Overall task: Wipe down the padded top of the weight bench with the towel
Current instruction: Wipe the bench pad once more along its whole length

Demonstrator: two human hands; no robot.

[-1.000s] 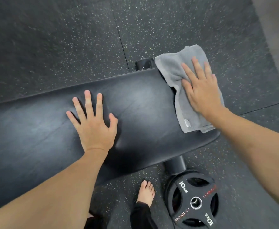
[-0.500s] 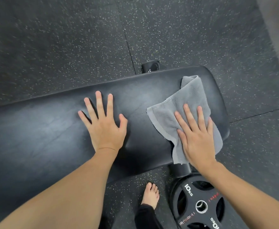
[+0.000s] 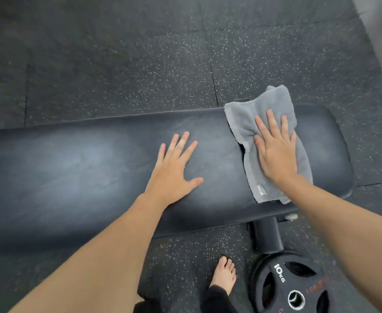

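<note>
Grey terry towel (image 3: 273, 141): pinned flat under right hand (image 3: 275, 152), fingers spread, near right end of long black padded bench top (image 3: 83, 168). Unwiped length probably lies leftward. Left hand (image 3: 174, 172): open, bracing mid-pad.

Grey towel (image 3: 273, 123) on black padded bench top (image 3: 83, 168), centre right of frame. Dark floor (image 3: 117, 64) flecked with pale specks. Black weight plate (image 3: 296, 288), white "10 KG" lettering, lower right.

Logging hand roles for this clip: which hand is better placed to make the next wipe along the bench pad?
Right. The right hand lies flat on the grey towel near the end of the bench pad. The left hand rests bare on the pad, apart from the towel.
</note>
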